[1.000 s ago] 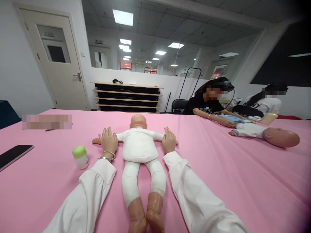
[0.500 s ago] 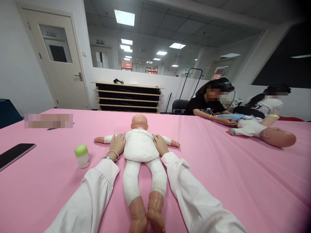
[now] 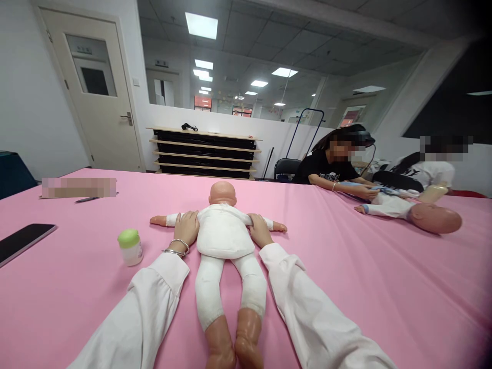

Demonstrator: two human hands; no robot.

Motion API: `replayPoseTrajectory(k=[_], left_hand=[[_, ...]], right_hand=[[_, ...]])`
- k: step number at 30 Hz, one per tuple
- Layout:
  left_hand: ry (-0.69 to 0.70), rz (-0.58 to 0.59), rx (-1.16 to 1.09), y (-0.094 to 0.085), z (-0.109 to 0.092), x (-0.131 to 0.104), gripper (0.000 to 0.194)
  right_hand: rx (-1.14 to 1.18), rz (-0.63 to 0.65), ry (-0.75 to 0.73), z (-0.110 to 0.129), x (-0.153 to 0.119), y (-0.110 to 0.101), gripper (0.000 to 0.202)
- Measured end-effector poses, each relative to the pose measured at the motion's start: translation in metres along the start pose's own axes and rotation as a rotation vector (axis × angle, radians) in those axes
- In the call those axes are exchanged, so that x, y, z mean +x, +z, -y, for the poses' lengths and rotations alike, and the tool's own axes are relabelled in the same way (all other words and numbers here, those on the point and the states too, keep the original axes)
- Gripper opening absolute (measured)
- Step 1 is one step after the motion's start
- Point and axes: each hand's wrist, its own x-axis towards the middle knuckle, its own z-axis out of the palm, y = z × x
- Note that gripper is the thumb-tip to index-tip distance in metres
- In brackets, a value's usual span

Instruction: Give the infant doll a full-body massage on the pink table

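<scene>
A baby doll [image 3: 226,233] with a white cloth body lies face down, its head away from me and arms spread sideways. My left hand [image 3: 187,227] is around the doll's left-hand side at the armpit, fingers over the upper arm. On the opposite side my right hand [image 3: 260,230] grips near the shoulder, where the white cloth is drawn into a fold toward my fingers. Both thumbs are mostly hidden. Left of my left wrist stands a small clear jar [image 3: 130,248] with a green lid.
The table has a pink cover [image 3: 346,277]. A phone [image 3: 26,242] and a pen [image 3: 87,199] lie at the left. Across the table at the right, a person [image 3: 326,164] handles a second baby doll [image 3: 434,218]; another person sits beyond. A low shelf stack [image 3: 205,154] stands behind.
My right hand has shifted slightly outward to the right, drawing the cloth at the doll's shoulder. My left hand stays at the doll's side. The view has turned a little.
</scene>
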Motion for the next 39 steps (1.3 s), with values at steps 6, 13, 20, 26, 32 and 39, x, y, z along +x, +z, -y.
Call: replayPoseTrajectory(k=[6, 13, 20, 26, 32, 39], left_hand=[[-0.002, 0.02, -0.018, 0.0, 0.0, 0.001, 0.041], [-0.003, 0.015, -0.019, -0.001, 0.0, 0.001, 0.04], [-0.01, 0.012, -0.035, -0.003, -0.001, -0.001, 0.039], [-0.002, 0.003, -0.015, -0.002, -0.001, -0.001, 0.041], [-0.002, 0.007, -0.025, -0.003, -0.001, -0.002, 0.04], [-0.01, 0.002, -0.017, -0.004, -0.001, -0.002, 0.039]], right_hand=[[-0.05, -0.017, 0.028, -0.002, 0.003, -0.005, 0.031], [-0.027, 0.035, -0.004, -0.001, 0.002, -0.005, 0.036], [-0.199, -0.026, 0.088, -0.013, -0.004, -0.002, 0.048], [-0.186, -0.067, 0.117, -0.018, -0.008, -0.014, 0.041], [-0.296, -0.073, 0.188, -0.009, -0.004, -0.021, 0.023], [-0.325, -0.033, 0.136, -0.013, -0.002, -0.015, 0.025]])
